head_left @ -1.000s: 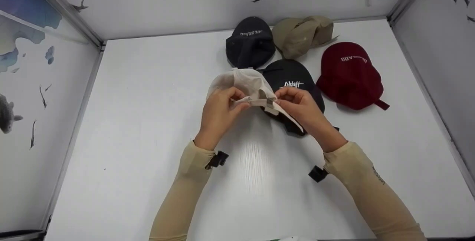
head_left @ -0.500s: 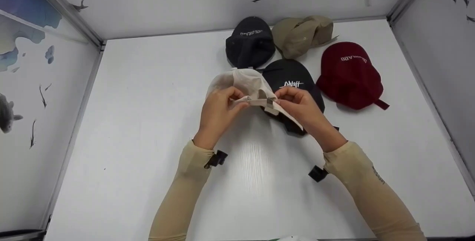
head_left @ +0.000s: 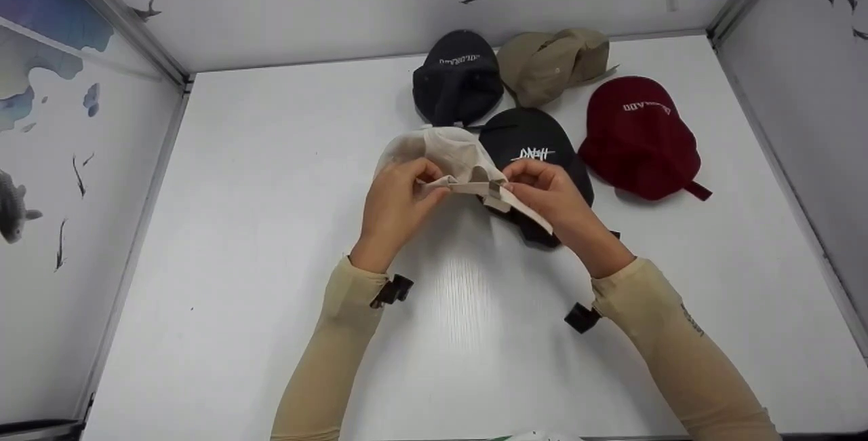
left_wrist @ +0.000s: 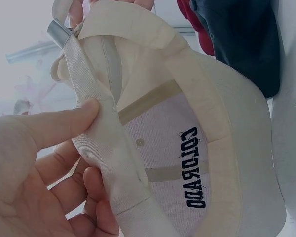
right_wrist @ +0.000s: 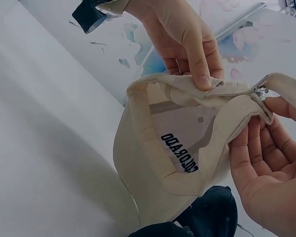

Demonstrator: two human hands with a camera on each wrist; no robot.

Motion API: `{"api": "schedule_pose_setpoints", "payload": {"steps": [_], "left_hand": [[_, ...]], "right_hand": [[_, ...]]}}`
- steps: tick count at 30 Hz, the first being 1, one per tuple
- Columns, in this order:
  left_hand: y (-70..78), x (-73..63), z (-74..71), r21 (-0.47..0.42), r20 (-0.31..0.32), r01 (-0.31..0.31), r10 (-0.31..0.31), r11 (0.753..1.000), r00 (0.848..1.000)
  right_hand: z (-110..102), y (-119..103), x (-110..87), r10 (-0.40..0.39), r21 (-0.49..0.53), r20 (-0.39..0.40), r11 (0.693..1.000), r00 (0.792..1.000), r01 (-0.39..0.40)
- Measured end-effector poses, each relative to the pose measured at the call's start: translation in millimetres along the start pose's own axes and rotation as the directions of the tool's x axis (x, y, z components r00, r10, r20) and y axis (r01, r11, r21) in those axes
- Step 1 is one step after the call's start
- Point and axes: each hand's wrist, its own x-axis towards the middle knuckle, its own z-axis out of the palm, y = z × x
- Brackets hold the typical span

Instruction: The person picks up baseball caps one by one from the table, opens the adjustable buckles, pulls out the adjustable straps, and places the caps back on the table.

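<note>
cap in cream cloth (head_left: 451,146) is held up at the middle of the head view, its opening toward the bottom of the frame. the left hand (head_left: 400,200) pinches its rear strap (left_wrist: 103,138) between thumb and fingers; the right hand (head_left: 553,197) pinches the rear edge beside the metal buckle (left_wrist: 60,33), thumb and fingers together on the cloth. the strap's loose end slants from the buckle to the lower right, against the right hand. dark lettering (left_wrist: 193,168) shows inside the crown in the left wrist view.

black cap (head_left: 525,132) lies just behind, right of centre; the cream one and the right hand overlap it, hiding part of it. navy cap (head_left: 458,81) sits at upper centre, near the cream crown, with khaki cap (head_left: 542,68) beside it, close to the back wall (head_left: 339,13). red cap (head_left: 637,136) lies right of the black one, its strap poking out to the lower right. all four rest on the white table (head_left: 224,258).

tan sleeves (head_left: 339,346) come up from the bottom edge, each with a small black device (head_left: 392,290) at the cuff. a pale thing (head_left: 539,436) at bottom centre is too cut off to name.
</note>
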Motion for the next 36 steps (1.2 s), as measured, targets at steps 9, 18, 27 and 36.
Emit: {"api": "schedule_pose_setpoints", "payload": {"steps": [9, 18, 27, 36], "left_hand": [[1.0, -0.4, 2.3, -0.011, -0.029, 0.034, -0.034, 0.999, 0.999], [3.8, -2.1, 3.4, -0.076, 0.025, -0.006, 0.008, 0.997, 1.0], [11.5, -0.8, 6.5, -0.105, 0.01, -0.111, 0.113, 0.988, 0.994], [13.7, 0.8, 9.2, -0.114, 0.018, -0.127, 0.129, 0.985, 0.991]], "right_hand": [[3, -1, 0.0, 0.012, 0.013, -0.003, 1.0, 1.0, -0.012], [3, -1, 0.1, 0.005, 0.006, -0.013, 1.0, 1.0, -0.005], [4, -1, -0.2, 0.001, 0.01, 0.008, 1.0, 1.0, -0.001], [4, 1, 0.0, -0.012, 0.021, 0.001, 1.0, 1.0, 0.012]]}}
